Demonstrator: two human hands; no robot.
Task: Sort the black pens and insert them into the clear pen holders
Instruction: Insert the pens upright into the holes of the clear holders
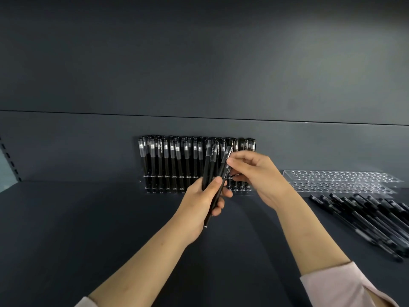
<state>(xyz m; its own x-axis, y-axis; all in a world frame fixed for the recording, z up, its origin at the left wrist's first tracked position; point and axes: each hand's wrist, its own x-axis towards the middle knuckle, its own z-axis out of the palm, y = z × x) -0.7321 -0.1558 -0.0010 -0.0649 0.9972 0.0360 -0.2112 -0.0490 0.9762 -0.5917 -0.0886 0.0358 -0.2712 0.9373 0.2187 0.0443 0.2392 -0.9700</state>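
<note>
Pens (208,165) are pointing nearly upright in the gripping left hand (203,202); right hand (256,173) is pinching one, seemingly at its cap, with the holder (145,191) sitting directly behind, mid-frame.

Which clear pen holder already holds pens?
The centre holder, full of upright pens; the rear right holder and front right holder show only empty holes.

So the full holder (155,189) sits at the back of the bench (88,229), right up against the wall (199,74), packed with upright pens (172,160). The empty holders (338,179) are off to its right, with loose pens (371,218) heaped just in front of those. The left hand (199,202) and right hand (259,173) meet before the full holder's right end, a handful of pens (209,171) between them.
</note>
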